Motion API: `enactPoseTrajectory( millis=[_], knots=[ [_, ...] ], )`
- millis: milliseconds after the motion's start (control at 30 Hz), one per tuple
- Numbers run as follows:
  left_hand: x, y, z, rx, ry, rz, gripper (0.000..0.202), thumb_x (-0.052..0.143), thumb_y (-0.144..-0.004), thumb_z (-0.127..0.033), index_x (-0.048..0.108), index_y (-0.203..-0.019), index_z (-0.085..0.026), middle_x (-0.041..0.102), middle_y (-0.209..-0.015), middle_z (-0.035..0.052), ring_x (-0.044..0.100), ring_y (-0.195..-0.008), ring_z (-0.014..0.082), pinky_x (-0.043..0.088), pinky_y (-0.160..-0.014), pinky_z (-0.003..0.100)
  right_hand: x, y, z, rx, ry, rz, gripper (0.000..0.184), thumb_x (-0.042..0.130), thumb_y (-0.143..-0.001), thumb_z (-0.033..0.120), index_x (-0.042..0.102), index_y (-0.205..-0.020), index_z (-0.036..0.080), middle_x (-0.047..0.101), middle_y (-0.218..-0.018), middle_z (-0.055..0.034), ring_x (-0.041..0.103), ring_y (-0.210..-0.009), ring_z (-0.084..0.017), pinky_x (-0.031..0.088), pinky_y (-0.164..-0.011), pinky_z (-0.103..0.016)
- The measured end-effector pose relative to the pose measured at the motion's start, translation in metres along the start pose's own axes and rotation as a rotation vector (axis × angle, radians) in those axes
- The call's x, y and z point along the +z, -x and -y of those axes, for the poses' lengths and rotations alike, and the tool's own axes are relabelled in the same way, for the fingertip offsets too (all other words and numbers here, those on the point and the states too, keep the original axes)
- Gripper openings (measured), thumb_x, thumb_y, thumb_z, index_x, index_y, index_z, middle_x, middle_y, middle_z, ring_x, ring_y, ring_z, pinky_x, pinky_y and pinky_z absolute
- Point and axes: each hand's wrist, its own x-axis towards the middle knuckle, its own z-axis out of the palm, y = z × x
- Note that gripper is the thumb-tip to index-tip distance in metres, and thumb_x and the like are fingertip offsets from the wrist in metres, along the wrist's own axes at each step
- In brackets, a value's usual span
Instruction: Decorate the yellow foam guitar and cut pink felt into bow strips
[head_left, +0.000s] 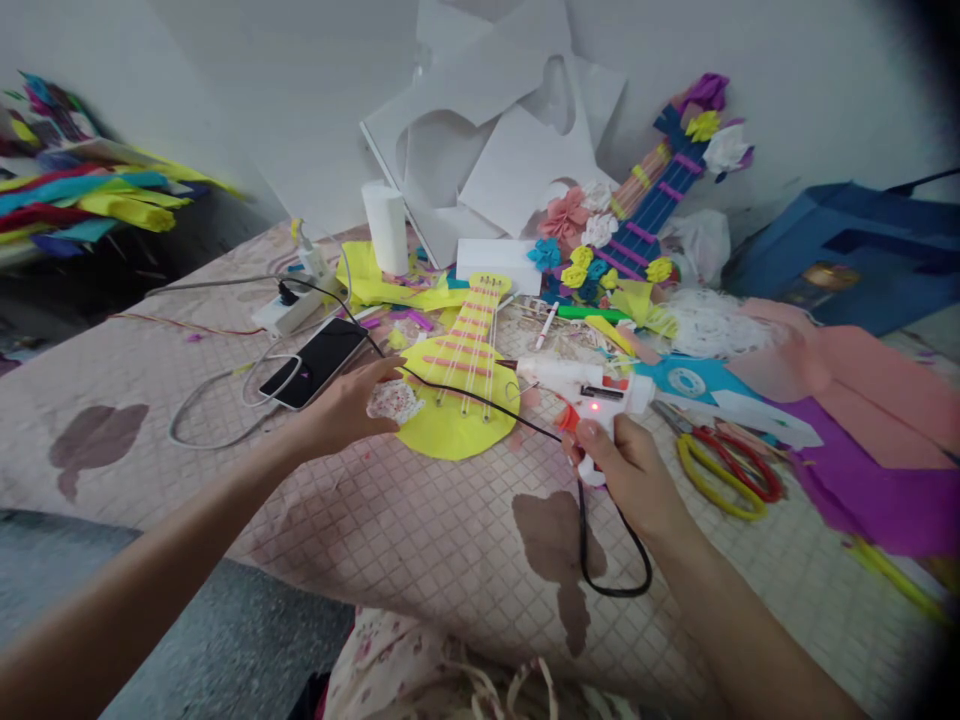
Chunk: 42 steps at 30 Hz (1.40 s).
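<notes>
My right hand [626,470] is wrapped round the handle of a white hot glue gun [559,376] with an orange trigger and a lit red light. Its nozzle points left, over a yellow paper guitar [450,436] lying flat, with pink strips and white strings on it. At the guitar's left edge is a small white lace piece [394,402]. My left hand [346,405] is beside it, thumb and fingers apart around the lace; whether they touch it is unclear. The gun's black cord [517,419] crosses over the guitar.
A phone [319,365] and a power strip [296,308] with cables lie left. Scissors [724,470] and purple paper [877,490] are right. Behind stand a white roll [385,228], white board offcuts [495,150], a flower-decorated blue guitar [641,235] and a blue bag [862,255].
</notes>
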Motion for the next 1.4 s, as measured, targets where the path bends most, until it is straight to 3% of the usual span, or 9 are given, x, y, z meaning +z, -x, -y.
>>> enactPoseTrajectory(
  millis=[300,467,700,900,1033,1100,1233,1300,1400],
  knots=[
    [-0.001,-0.002,-0.001,0.031,-0.036,0.038,0.065,0.068,-0.068,-0.030,0.046,-0.128,-0.018,0.054,-0.130,0.0124,0.056,-0.111,0.0277,0.048,-0.089,0.041,0.000,-0.001,-0.002,0.019,-0.007,-0.002,0.040,0.051,-0.086,0.052,0.052,-0.066,0.017,0.053,-0.060,0.0004,0.047,-0.054,-0.011,0.033,-0.048,-0.023],
    [-0.001,0.000,0.004,0.057,-0.053,0.004,0.073,0.069,-0.069,-0.045,0.042,-0.132,-0.019,0.052,-0.129,0.0126,0.054,-0.113,0.0269,0.047,-0.090,0.040,-0.002,0.001,-0.003,0.017,-0.022,-0.006,0.039,0.051,-0.086,0.050,0.053,-0.066,0.017,0.055,-0.060,-0.0002,0.047,-0.053,-0.011,0.034,-0.047,-0.023],
    [0.014,-0.004,-0.003,-0.010,-0.073,-0.203,0.043,0.063,-0.075,-0.039,0.056,-0.112,-0.017,0.063,-0.111,0.0103,0.060,-0.100,0.0247,0.048,-0.087,0.040,-0.001,0.000,-0.002,0.031,-0.020,0.003,0.039,0.051,-0.086,0.050,0.053,-0.066,0.017,0.054,-0.060,-0.0006,0.048,-0.054,-0.011,0.033,-0.046,-0.023],
    [0.019,-0.003,-0.012,-0.074,-0.058,-0.191,0.034,0.061,-0.074,-0.033,0.061,-0.104,-0.019,0.067,-0.101,0.0055,0.064,-0.087,0.0213,0.049,-0.079,0.035,-0.001,0.000,-0.002,0.025,-0.009,-0.005,0.039,0.051,-0.086,0.050,0.052,-0.066,0.017,0.055,-0.061,-0.0004,0.048,-0.054,-0.011,0.034,-0.047,-0.023],
    [0.018,-0.001,-0.012,-0.117,-0.047,-0.151,0.033,0.060,-0.075,-0.037,0.063,-0.104,-0.020,0.068,-0.092,0.0035,0.062,-0.071,0.0183,0.049,-0.068,0.032,-0.001,-0.001,-0.003,0.020,0.006,-0.007,0.039,0.051,-0.086,0.051,0.053,-0.067,0.017,0.055,-0.060,0.0001,0.048,-0.054,-0.011,0.033,-0.046,-0.022],
    [0.017,-0.001,-0.008,-0.109,-0.006,-0.152,0.037,0.059,-0.077,-0.041,0.063,-0.107,-0.020,0.069,-0.095,0.0042,0.062,-0.073,0.0182,0.049,-0.068,0.032,-0.002,-0.001,-0.003,0.022,0.008,-0.010,0.039,0.051,-0.086,0.051,0.053,-0.066,0.017,0.055,-0.060,0.0002,0.048,-0.053,-0.011,0.034,-0.046,-0.022],
    [0.010,0.005,0.003,-0.115,0.088,-0.297,0.036,0.053,-0.083,-0.044,0.061,-0.110,-0.021,0.067,-0.106,0.0058,0.063,-0.085,0.0190,0.050,-0.074,0.033,-0.002,0.000,-0.005,0.022,0.016,-0.023,0.040,0.051,-0.085,0.052,0.052,-0.064,0.017,0.055,-0.058,-0.0002,0.048,-0.051,-0.011,0.035,-0.045,-0.023],
    [0.007,0.010,0.004,-0.115,0.054,-0.388,0.027,0.053,-0.084,-0.040,0.063,-0.102,-0.023,0.068,-0.101,0.0047,0.062,-0.085,0.0192,0.050,-0.075,0.033,-0.002,0.000,-0.006,0.014,0.018,-0.035,0.041,0.052,-0.085,0.052,0.051,-0.063,0.018,0.055,-0.058,-0.0004,0.048,-0.051,-0.011,0.035,-0.045,-0.023],
    [0.006,0.015,0.001,-0.061,-0.033,-0.431,0.015,0.056,-0.082,-0.035,0.066,-0.083,-0.023,0.068,-0.089,0.0033,0.061,-0.086,0.0203,0.048,-0.079,0.036,-0.002,0.000,-0.006,0.008,0.021,-0.042,0.040,0.053,-0.085,0.051,0.051,-0.063,0.018,0.056,-0.058,-0.0006,0.049,-0.052,-0.012,0.035,-0.045,-0.023]
  ],
)
